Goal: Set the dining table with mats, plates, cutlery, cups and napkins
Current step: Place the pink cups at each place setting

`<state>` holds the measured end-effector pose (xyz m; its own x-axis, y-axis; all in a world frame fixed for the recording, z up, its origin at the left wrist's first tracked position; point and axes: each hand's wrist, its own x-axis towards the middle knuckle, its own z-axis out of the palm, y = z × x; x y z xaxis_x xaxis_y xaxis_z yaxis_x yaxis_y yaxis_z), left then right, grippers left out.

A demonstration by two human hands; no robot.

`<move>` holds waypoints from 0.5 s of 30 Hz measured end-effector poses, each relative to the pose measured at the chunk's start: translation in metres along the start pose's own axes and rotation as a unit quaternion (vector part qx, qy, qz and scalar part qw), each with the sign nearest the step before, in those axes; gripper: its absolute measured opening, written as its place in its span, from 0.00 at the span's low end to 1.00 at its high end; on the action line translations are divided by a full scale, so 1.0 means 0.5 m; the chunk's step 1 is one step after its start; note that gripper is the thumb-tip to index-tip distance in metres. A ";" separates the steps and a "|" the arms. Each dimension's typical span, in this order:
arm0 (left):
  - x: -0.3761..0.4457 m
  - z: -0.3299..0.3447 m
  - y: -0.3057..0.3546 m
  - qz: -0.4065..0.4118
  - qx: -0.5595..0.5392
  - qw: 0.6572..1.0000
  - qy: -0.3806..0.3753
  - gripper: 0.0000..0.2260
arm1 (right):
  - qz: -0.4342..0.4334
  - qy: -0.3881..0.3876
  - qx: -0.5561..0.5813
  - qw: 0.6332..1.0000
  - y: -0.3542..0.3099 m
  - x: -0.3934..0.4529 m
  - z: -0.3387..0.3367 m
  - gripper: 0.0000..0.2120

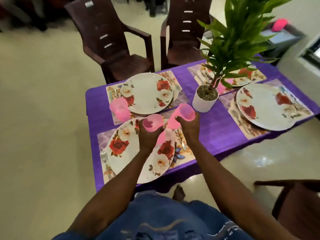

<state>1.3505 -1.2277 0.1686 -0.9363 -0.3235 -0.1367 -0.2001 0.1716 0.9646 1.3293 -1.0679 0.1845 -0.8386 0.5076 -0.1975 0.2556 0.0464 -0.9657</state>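
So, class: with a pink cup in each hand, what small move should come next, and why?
Probably set the left hand's translucent pink plastic cup on the near floral placemat beside its rose-patterned plate: the far-left setting already has a cup; this one shows none.

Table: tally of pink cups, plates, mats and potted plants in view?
Pink cups: 3, one on the far-left mat, one in the left hand, one in the right hand
Plates: 4
Mats: 4
Potted plants: 1
Total: 12
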 end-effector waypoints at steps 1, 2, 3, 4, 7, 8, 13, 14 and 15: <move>-0.007 0.006 0.001 -0.009 0.005 1.000 0.012 0.40 | -0.007 -0.009 0.002 1.000 -0.004 0.010 -0.005 0.35; -0.012 0.010 0.000 -0.019 0.010 1.000 0.022 0.40 | -0.015 -0.018 -0.004 1.000 -0.005 0.024 -0.007 0.36; -0.016 0.013 0.002 -0.027 0.011 0.999 0.028 0.40 | -0.024 -0.028 -0.012 0.999 -0.008 0.035 -0.007 0.36; -0.018 0.014 0.003 -0.033 0.011 0.999 0.032 0.40 | -0.034 -0.038 -0.027 0.998 -0.012 0.045 -0.005 0.36; -0.015 0.014 0.004 -0.035 0.018 0.998 0.056 0.41 | -0.082 -0.071 -0.092 0.990 -0.030 0.077 0.009 0.39; -0.013 0.012 0.005 -0.033 0.023 0.997 0.063 0.41 | -0.092 -0.081 -0.105 0.987 -0.034 0.089 0.016 0.40; 0.006 -0.009 -0.006 -0.031 0.048 0.995 0.086 0.39 | -0.106 -0.145 -0.153 0.972 -0.042 0.117 0.056 0.41; 0.009 -0.011 -0.011 -0.033 0.048 0.994 0.090 0.39 | -0.105 -0.156 -0.164 0.968 -0.041 0.118 0.063 0.41; 0.012 -0.015 -0.013 -0.036 0.047 0.994 0.093 0.39 | -0.107 -0.166 -0.170 0.965 -0.038 0.118 0.072 0.41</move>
<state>1.3485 -1.2377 0.1630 -0.8503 -0.5038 -0.1524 -0.2998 0.2256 0.9269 1.2573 -1.0699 0.1850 -0.9831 0.1545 -0.0980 0.1560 0.4286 -0.8899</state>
